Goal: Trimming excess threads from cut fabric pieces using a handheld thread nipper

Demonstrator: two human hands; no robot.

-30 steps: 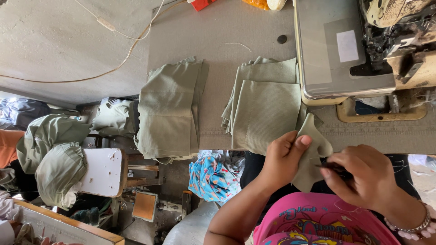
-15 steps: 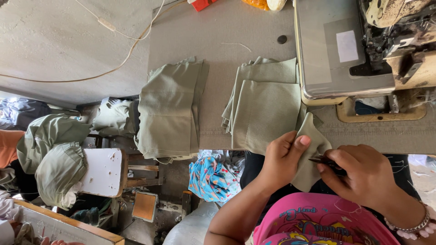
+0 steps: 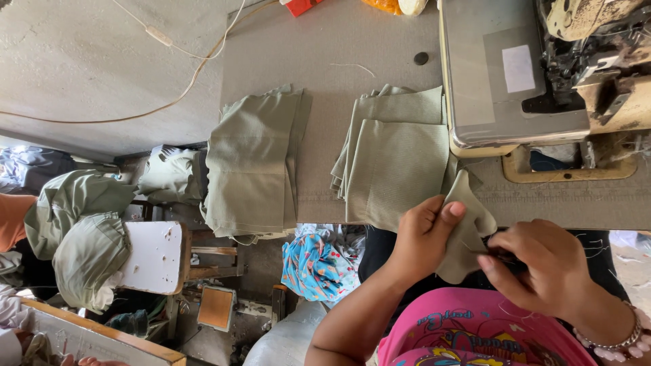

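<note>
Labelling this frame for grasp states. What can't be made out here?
- Head view: what the right hand pinches is a small dark thing, hidden by its own fingers.
- Lower part of the small cloth piece held by the left hand is covered by both hands.
- Sewing machine head is cut off by the top and right edges.
- How many pieces make up the folded stack cannot be counted.

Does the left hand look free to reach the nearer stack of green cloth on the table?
Probably not yet: the left hand is pinching a small green cloth piece, though the stack lies unobstructed just beyond it.
</note>
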